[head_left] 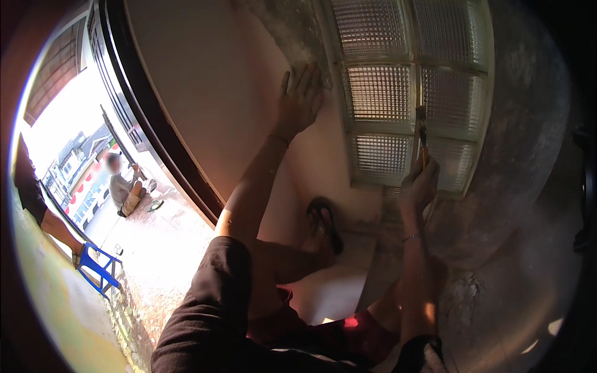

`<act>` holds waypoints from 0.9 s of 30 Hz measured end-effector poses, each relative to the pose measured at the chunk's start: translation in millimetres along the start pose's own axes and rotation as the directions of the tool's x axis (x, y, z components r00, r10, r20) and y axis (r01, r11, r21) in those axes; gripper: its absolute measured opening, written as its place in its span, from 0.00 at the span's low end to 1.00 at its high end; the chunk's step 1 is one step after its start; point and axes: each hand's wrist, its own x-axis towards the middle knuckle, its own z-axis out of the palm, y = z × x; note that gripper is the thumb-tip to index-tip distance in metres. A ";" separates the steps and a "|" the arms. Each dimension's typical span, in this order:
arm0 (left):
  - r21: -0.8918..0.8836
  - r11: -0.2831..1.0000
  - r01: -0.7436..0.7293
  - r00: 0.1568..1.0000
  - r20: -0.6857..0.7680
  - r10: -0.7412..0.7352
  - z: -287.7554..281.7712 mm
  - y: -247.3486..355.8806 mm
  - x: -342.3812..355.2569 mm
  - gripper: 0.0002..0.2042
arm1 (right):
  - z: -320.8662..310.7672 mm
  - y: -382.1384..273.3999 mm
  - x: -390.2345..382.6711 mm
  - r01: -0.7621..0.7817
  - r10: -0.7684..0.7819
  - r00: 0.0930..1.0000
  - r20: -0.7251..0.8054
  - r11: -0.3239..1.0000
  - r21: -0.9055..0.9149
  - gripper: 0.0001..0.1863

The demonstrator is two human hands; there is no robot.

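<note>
My right hand (pixel 421 183) is closed round the wooden handle of a small paintbrush (pixel 423 133). The brush points up, its dark bristles at the joint between two columns of glass blocks (pixel 380 93). Whether the bristles touch the joint or stand just off it, I cannot tell. My left hand (pixel 300 99) lies flat with fingers spread on the pale wall (pixel 249 81), left of the glass blocks. Above that hand the wall shows a rough grey patch (pixel 283 28).
Below the blocks is my sandalled foot (pixel 324 227). Rubble (pixel 466 295) lies on the floor at right. A dark door frame (pixel 165 112) opens leftward onto a bright terrace, where a person (pixel 126 186) sits on the ground and another's foot rests on a blue plastic stool (pixel 99 268).
</note>
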 end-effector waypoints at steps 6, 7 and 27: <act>0.042 0.998 0.042 0.999 0.005 -0.043 4.7 -18.3 -10.5 0.30 | 1.9 4.1 0.8 0.025 -0.025 0.998 -0.056 1.000 -0.007 0.13; 0.047 0.998 0.052 0.999 -0.001 -0.052 6.8 -21.6 -13.2 0.31 | 2.2 5.1 1.1 0.021 -0.020 0.998 -0.058 1.000 0.002 0.13; -0.375 0.717 -0.588 0.582 0.418 0.697 -37.1 39.7 -92.6 0.21 | 37.8 -10.1 -21.8 0.055 -0.057 0.998 0.006 0.983 0.172 0.16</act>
